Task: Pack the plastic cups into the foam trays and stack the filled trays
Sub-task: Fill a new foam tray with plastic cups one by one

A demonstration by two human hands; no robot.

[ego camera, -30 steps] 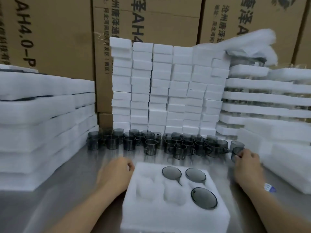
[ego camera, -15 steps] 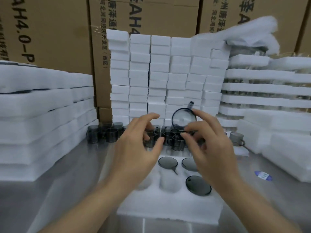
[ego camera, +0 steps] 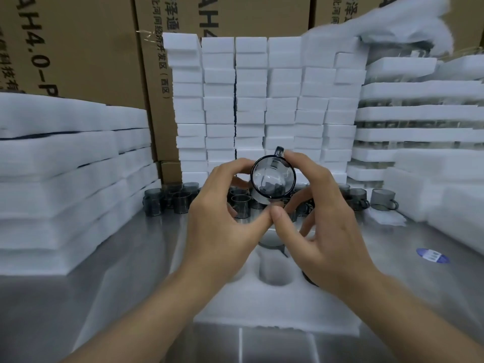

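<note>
A plastic cup (ego camera: 273, 178) is held above the foam tray (ego camera: 275, 305), pinched by the right hand (ego camera: 322, 224) and, apparently, the left hand (ego camera: 222, 221); lowering into an empty pocket is called for next

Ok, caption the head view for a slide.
Left hand and right hand hold a smoky plastic cup above a foam tray, loose cups behind.

The foam tray (ego camera: 262, 310) lay on the table (ego camera: 117, 258), loose cups (ego camera: 180, 201) behind it. Foam blocks (ego camera: 251, 100) stood behind those, between a left tray stack (ego camera: 65, 166) and a right tray stack (ego camera: 419, 113).
</note>
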